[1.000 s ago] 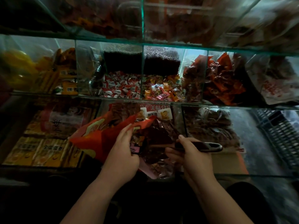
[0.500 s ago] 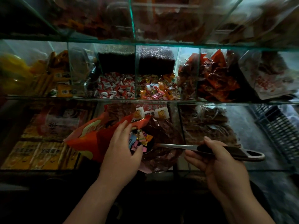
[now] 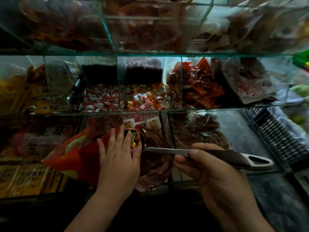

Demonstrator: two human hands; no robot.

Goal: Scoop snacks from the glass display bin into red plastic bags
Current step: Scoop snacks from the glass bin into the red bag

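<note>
My left hand (image 3: 119, 156) holds a red plastic bag (image 3: 78, 153) by its mouth, fingers spread over the rim. My right hand (image 3: 207, 166) grips the dark handle of a metal scoop (image 3: 234, 158). The scoop's bowl (image 3: 136, 139), loaded with small colourful wrapped snacks, sits at the bag's mouth, partly under my left fingers. Both hands hover over the lower row of the glass display bin (image 3: 173, 144), above a compartment of brown packaged snacks (image 3: 155, 161).
The middle shelf holds compartments of red-and-white candies (image 3: 100, 101), orange and pink wrapped candies (image 3: 145, 99) and red packets (image 3: 200, 86). Yellow boxes (image 3: 25, 178) fill the lower left. A black plastic crate (image 3: 280, 139) stands at the right.
The loaded scoop has travelled left up to the bag's mouth. My left hand shifted its fingers over the scoop's bowl, and the view moved closer.
</note>
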